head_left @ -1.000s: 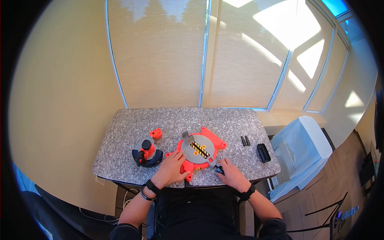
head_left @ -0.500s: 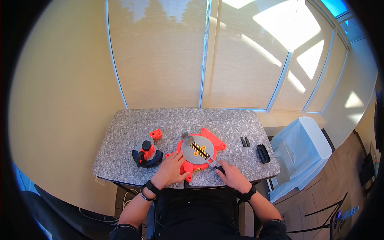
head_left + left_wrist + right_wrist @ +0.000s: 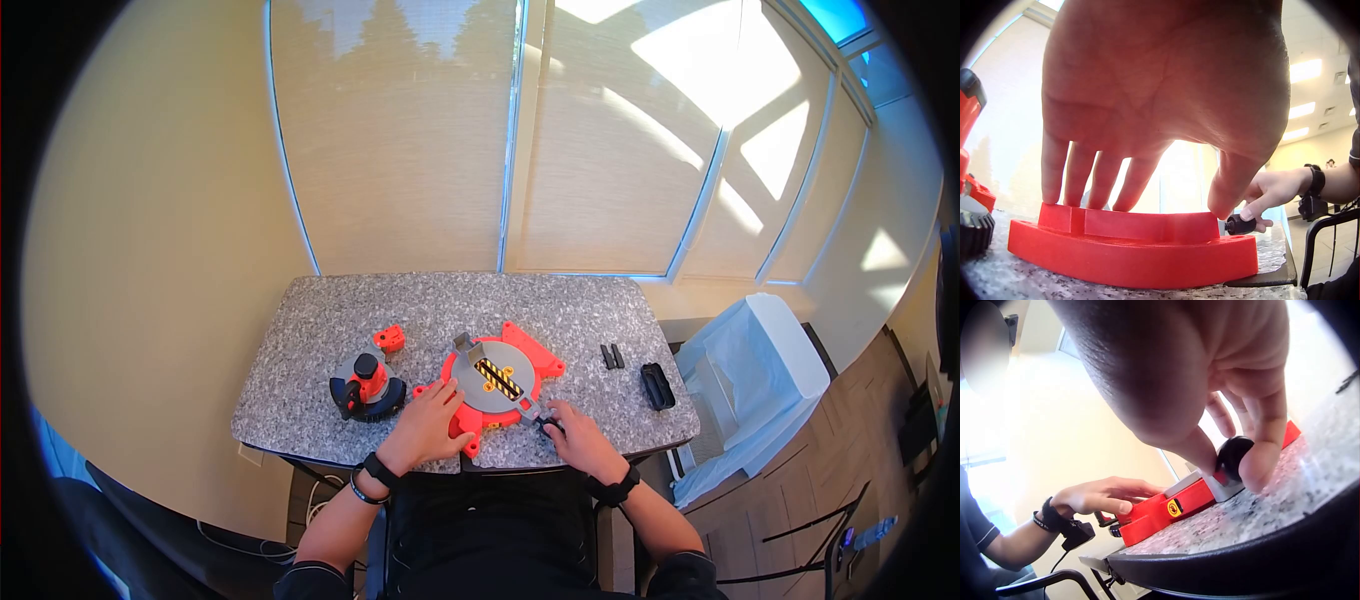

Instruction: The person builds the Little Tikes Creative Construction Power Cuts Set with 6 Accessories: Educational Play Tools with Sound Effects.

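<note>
A red base with a round grey plate (image 3: 470,385) and a yellow-black striped strip lies near the table's front edge. My left hand (image 3: 428,428) rests on its left side; in the left wrist view the fingertips and thumb of the left hand (image 3: 1160,81) touch the red rim (image 3: 1147,225). On the base's front right, my right hand (image 3: 580,440) pinches a black knob (image 3: 547,425). The right wrist view has the thumb and fingers of the right hand (image 3: 1210,381) around that black knob (image 3: 1234,456), beside the grey arm.
A red and black toy saw (image 3: 368,385) stands left of the base, with a red block (image 3: 390,337) behind it. Two small black pieces (image 3: 612,356) and a black tray (image 3: 658,386) lie to the right. A bin with a pale liner (image 3: 750,370) stands beyond the table.
My right fingers and the black knob have shifted and turned slightly. The left hand stays in place on the base.
</note>
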{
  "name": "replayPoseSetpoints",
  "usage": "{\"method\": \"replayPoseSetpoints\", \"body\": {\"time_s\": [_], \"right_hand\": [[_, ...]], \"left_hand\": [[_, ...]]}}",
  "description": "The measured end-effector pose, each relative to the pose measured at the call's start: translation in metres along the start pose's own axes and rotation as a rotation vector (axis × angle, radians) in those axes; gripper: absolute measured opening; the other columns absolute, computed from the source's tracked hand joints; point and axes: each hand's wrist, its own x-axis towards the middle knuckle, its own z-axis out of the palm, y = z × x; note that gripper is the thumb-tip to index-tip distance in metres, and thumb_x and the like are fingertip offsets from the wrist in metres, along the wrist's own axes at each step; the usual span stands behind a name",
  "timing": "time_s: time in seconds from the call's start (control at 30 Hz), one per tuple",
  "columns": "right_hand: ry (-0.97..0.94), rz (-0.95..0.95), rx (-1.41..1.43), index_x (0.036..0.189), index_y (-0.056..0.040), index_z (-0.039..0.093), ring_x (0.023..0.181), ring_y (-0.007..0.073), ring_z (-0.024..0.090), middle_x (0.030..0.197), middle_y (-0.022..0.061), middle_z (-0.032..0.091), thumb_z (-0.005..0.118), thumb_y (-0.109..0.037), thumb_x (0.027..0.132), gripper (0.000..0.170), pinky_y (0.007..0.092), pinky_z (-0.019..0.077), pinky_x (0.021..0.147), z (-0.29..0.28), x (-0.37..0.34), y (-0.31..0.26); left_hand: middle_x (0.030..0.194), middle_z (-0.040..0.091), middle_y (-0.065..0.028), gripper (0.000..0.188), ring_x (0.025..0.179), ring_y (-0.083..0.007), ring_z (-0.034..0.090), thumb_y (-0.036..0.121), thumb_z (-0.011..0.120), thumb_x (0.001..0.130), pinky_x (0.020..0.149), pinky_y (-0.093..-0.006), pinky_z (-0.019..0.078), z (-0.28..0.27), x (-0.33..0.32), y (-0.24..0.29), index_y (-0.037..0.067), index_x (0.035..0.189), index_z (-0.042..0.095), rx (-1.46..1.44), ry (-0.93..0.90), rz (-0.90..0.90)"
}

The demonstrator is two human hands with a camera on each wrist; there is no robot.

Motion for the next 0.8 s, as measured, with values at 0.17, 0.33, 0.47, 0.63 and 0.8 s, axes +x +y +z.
{"method": "replayPoseSetpoints", "body": {"time_s": [0.17,0.33,0.47,0.63,0.8], "right_hand": [[-0.025,0.010,0.041,0.133,-0.0005,0.049,0.099,0.0460,0.065,0.111,0.0263,0.064,0.069,-0.015,0.093,0.047,0.0506,0.0537,0.085,0.001,0.001,0.001],[-0.075,0.067,-0.021,0.137,-0.0026,0.048,0.104,0.0474,0.064,0.120,0.0254,0.058,0.073,-0.018,0.091,0.055,0.0504,0.0542,0.087,-0.008,0.001,-0.017],[-0.049,0.054,-0.005,0.137,-0.0032,0.048,0.104,0.0476,0.063,0.120,0.0254,0.058,0.073,-0.017,0.091,0.054,0.0510,0.0540,0.088,-0.004,0.000,-0.010],[0.000,0.008,-0.012,0.136,-0.0018,0.049,0.101,0.0466,0.064,0.115,0.0269,0.063,0.069,-0.015,0.093,0.050,0.0519,0.0535,0.087,0.001,-0.001,-0.002],[-0.081,0.100,-0.015,0.137,-0.0004,0.049,0.100,0.0450,0.066,0.112,0.0274,0.067,0.068,-0.016,0.094,0.049,0.0523,0.0536,0.087,0.001,0.000,0.000]], "left_hand": [[0.148,0.050,-0.0270,0.073,0.138,-0.0410,0.049,0.045,0.073,0.084,0.112,-0.0473,0.0434,0.000,0.000,0.000,-0.004,0.136,0.058,0.003,-0.004,-0.001],[0.148,0.050,-0.0272,0.073,0.138,-0.0410,0.049,0.045,0.073,0.084,0.112,-0.0473,0.0435,0.001,0.000,0.000,-0.004,0.136,0.058,-0.007,-0.002,-0.001],[0.148,0.050,-0.0272,0.073,0.138,-0.0411,0.049,0.045,0.073,0.084,0.112,-0.0472,0.0436,0.001,0.000,0.000,-0.004,0.136,0.058,-0.002,0.001,0.000],[0.148,0.050,-0.0273,0.072,0.138,-0.0413,0.049,0.045,0.073,0.084,0.112,-0.0473,0.0437,-0.001,0.000,0.001,-0.003,0.135,0.058,0.008,-0.002,0.005],[0.148,0.050,-0.0276,0.072,0.137,-0.0414,0.049,0.045,0.073,0.084,0.112,-0.0474,0.0437,0.000,0.000,0.000,-0.003,0.136,0.058,0.005,0.002,0.006]]}}
